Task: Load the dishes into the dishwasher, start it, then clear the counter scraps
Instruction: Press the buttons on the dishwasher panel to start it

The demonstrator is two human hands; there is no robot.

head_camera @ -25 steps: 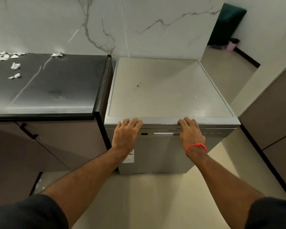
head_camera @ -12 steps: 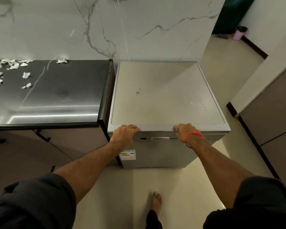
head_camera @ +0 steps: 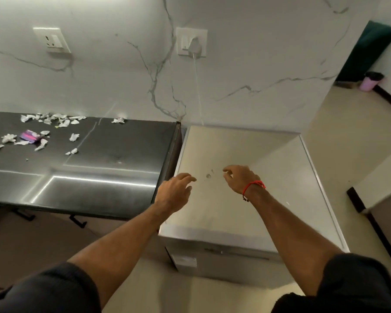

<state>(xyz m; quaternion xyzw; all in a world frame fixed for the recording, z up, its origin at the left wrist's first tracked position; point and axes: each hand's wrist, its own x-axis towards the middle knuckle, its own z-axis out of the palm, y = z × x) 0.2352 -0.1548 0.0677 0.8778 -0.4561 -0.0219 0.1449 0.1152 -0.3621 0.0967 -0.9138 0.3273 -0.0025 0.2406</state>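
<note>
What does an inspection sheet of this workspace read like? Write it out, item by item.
Surface: dark counter, glossy.
Job's things: dishwasher, door closed; white paper scraps scattered at the counter's back left.
Clutter: purple wrapper among the scraps.
Grippers: left hand and right hand above the dishwasher top, fingers loosely curled, holding nothing.
Cables: white cord from the plugged wall socket down behind the dishwasher.
Surroundings: marble wall; pink bin far right.

A white marble-veined wall carries two switch sockets, the right socket with a plug and white cord. Beige floor runs right toward a dark green door and a pink bin. Brown cabinets have black handles.
</note>
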